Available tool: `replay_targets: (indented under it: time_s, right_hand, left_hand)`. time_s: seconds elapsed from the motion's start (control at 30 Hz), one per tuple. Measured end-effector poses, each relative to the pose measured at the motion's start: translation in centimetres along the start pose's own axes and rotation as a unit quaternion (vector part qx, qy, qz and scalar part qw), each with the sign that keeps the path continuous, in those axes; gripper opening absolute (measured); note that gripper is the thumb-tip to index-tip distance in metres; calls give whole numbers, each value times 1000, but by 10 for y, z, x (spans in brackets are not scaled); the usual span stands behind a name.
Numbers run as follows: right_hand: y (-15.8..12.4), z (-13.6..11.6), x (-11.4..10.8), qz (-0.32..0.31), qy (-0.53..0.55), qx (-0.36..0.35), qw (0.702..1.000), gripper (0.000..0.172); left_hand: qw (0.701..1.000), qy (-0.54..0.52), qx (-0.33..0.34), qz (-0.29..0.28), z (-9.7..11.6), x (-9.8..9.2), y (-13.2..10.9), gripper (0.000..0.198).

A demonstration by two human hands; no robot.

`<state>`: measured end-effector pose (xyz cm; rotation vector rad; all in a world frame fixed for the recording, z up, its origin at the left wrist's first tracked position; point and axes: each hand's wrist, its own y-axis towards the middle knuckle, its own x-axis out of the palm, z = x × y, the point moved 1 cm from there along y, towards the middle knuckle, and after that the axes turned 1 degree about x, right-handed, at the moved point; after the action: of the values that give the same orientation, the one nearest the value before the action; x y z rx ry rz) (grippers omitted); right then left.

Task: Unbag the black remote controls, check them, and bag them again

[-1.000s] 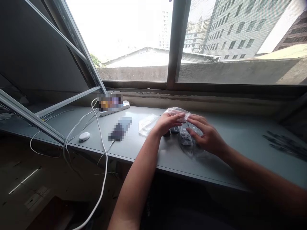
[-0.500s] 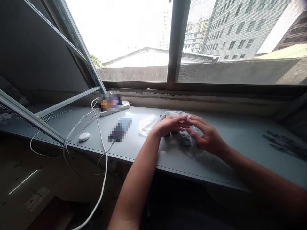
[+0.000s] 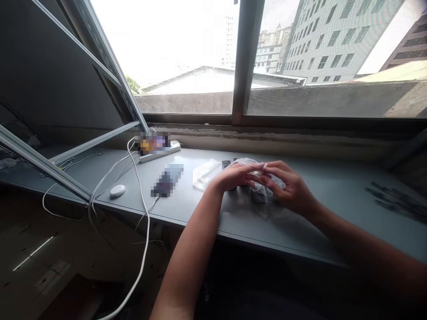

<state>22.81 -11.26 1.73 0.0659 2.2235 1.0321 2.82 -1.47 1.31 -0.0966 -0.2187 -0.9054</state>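
Note:
My left hand (image 3: pixel 235 175) and my right hand (image 3: pixel 290 186) meet fingertip to fingertip over a clear plastic bag (image 3: pixel 265 204). Both hands pinch its upper edge between thumb and fingers. Dark objects show through the film below my fingers, but their kind is hard to make out. Just behind my left hand lies a small dark piece with a grid-like surface (image 3: pixel 226 164). Flat on the desk, left of my left wrist, is another clear plastic bag (image 3: pixel 205 173). My fingers hide part of the bag's opening.
A blurred-out phone (image 3: pixel 167 180) with a cable lies on the desk (image 3: pixel 333 186), left of my arm. Farther left are a white round case (image 3: pixel 117 190), a power strip (image 3: pixel 160 151) and loose white cables (image 3: pixel 143 195). Dark strips (image 3: pixel 395 202) lie at the right.
The upper part of the plastic bag has dropped and gathered closer to my fingers, uncovering more of the dark piece behind. My fingertips have drawn slightly closer together.

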Motion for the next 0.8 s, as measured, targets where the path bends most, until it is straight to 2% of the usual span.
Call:
replay_targets:
  time_s: [0.17,0.33,0.4,0.53,0.67,0.8]
  right_hand:
    - [-2,2,-1,2,2,10,1000,12]
    - [-4,6,0,2,6,35,999,36]
    - [-4,6,0,3,8,30,1000,32]
    - [-2,4,-2,5,36,45,998,14]
    - [-1,3,-4,11,76,77,994,15]
    - [-1,3,-4,14,68,51,996,25]
  left_hand:
    - [999,-41,-1,14,-3,-4,4,47]
    - [998,-62,-1,15,-3,-5,7,40]
    - [997,-67,0,26,-3,-5,7,38]
    - [996,-74,5,58,-1,-3,7,34]
    - [995,-72,18,71,1,-2,7,31]
    - [994,-70,21,83,0,-4,8,30]
